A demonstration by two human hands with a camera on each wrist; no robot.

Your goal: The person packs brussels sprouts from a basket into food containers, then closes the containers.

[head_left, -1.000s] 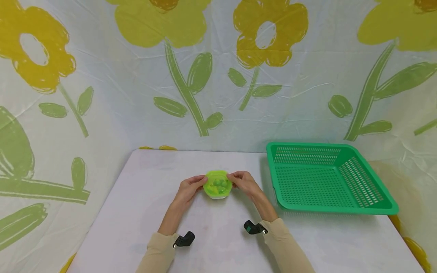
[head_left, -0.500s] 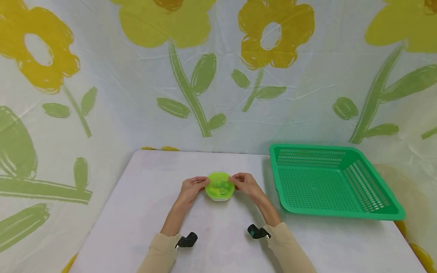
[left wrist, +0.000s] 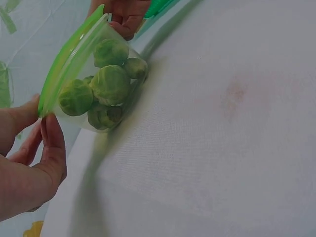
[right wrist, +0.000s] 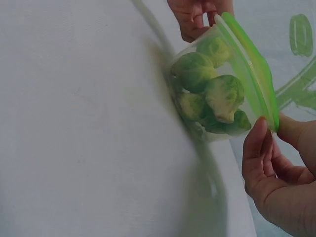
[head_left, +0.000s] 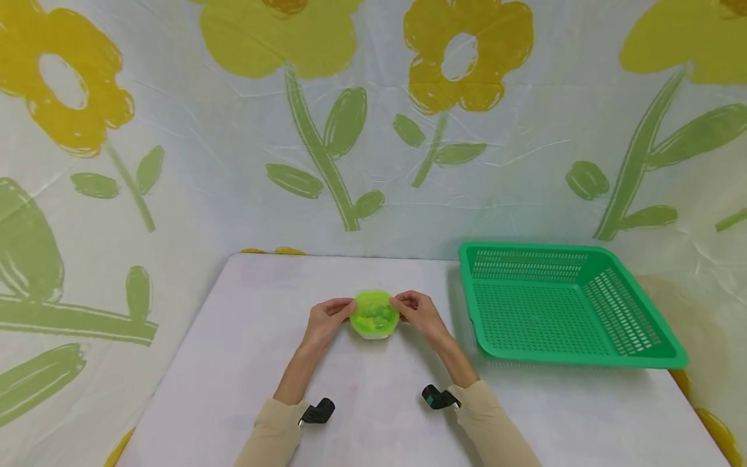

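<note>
A clear, reusable food storage bag with a bright green rim is held between both hands over the white table, its rim up. Several Brussels sprouts show through its see-through sides. At one end of the rim, my left hand pinches the corner between thumb and fingers. My right hand pinches the opposite corner the same way, as the right wrist view shows. The green rim edges lie close together in both wrist views; whether they are sealed I cannot tell.
A large green plastic basket with slotted sides stands at the right of the white table. A cloth printed with flowers hangs behind the table and down its left side. Both wrists carry small black cameras.
Both hands keep their pinch on the bag's corners, and the bag stays at about the same place. The head view has shifted slightly.
</note>
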